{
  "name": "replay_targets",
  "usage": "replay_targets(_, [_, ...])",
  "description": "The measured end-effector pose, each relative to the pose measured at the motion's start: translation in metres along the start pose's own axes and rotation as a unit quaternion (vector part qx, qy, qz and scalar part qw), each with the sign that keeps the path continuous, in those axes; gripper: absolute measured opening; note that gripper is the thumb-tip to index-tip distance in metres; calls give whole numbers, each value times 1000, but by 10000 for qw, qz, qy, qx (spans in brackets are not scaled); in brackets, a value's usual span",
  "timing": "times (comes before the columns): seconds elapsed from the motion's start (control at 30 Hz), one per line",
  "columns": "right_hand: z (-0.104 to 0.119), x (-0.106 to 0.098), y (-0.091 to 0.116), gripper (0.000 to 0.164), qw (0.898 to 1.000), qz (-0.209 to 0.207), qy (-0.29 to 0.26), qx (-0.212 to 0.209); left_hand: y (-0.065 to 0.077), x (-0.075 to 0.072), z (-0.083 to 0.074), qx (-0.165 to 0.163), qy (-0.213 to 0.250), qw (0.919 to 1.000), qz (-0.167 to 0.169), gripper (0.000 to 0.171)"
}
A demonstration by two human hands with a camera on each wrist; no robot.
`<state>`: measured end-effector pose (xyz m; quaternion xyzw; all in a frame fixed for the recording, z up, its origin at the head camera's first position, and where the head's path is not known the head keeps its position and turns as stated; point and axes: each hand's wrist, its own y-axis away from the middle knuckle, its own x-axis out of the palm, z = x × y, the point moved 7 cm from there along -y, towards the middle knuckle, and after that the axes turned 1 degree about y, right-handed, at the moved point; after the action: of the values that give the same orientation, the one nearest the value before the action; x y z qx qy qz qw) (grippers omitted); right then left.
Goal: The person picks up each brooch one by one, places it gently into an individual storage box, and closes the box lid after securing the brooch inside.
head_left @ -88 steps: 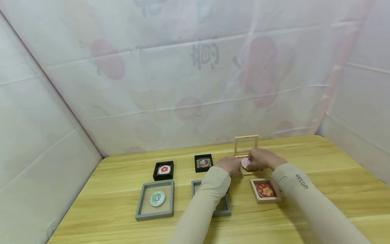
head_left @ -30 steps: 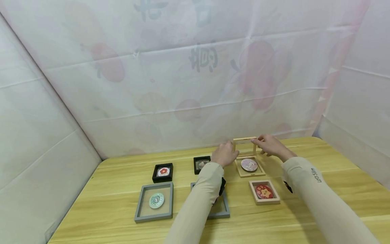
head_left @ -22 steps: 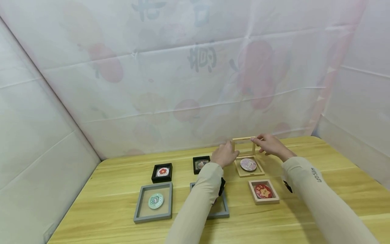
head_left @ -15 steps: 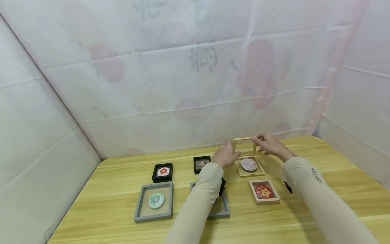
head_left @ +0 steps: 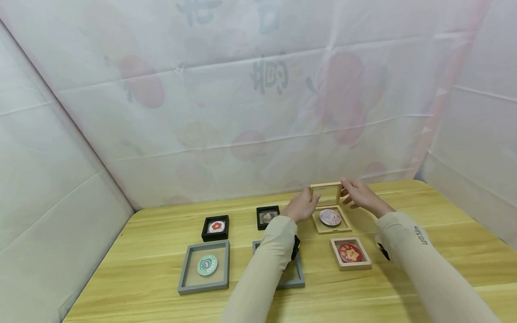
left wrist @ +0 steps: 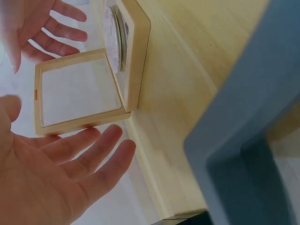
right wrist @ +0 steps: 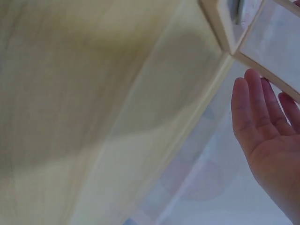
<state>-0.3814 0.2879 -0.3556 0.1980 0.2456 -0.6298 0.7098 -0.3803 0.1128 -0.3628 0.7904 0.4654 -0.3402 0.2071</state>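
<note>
A hinged light-wood display case [head_left: 331, 226] stands at the back right of the table, its lid raised upright. Inside the base lies a round lilac badge [head_left: 330, 217]. My left hand [head_left: 300, 205] is at the left side of the clear-windowed lid [left wrist: 77, 91], its fingers extended along the edge and the thumb apart. At the lid's opposite side is my right hand [head_left: 362, 197], fingers mostly straight by the edge. In the right wrist view its fingers [right wrist: 255, 101] reach up to the lid, though exact contact is hard to tell.
Nearer stands a wooden case [head_left: 339, 265] with a red star badge. Left of it are a grey frame [head_left: 296, 283] partly under my left sleeve, another grey frame [head_left: 203, 288] with a green badge, and two black cases [head_left: 216, 237] [head_left: 262, 209]. A white printed curtain [head_left: 242, 112] hangs behind.
My right hand has let go of the lilac badge and moved up to the lid. Lately it slid slightly right from the lid's top corner, and the lid changed its tilt slightly.
</note>
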Motion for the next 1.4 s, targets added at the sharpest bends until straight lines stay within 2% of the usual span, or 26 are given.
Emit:
replay_targets(0.13, [-9, 6, 3, 68, 9998, 162, 21, 138, -1, 5, 0, -6, 225, 9997, 99, 60])
replay_targets(0.4, [-16, 13, 7, 72, 9992, 351, -88, 193, -2, 10, 2, -153, 230, 9996, 105, 61])
replay_targets(0.63, [-24, 17, 6, 74, 9965, 780, -167, 234, 1, 10, 6, -191, 302, 9990, 251, 68])
replay_targets(0.87, [-31, 16, 4, 75, 9928, 1144, -236, 272, 0, 10, 10, -241, 90, 9986, 469, 68])
replay_targets(1.03, [-38, 15, 3, 76, 9912, 1217, -379, 357, -2, 10, 10, -220, -21, 9962, 839, 66])
replay_targets(1.13, [-42, 15, 3, 70, 9899, 1292, -450, 379, -2, 10, 10, -234, -107, 9942, 1049, 66])
replay_targets(1.27, [-41, 17, 5, 60, 9866, 1500, -574, 291, -1, 8, 13, -288, -392, 9919, 1171, 65])
replay_targets(1.4, [-40, 18, 7, 62, 9835, 1686, -597, 257, -1, 6, 14, -337, -585, 9900, 1236, 68])
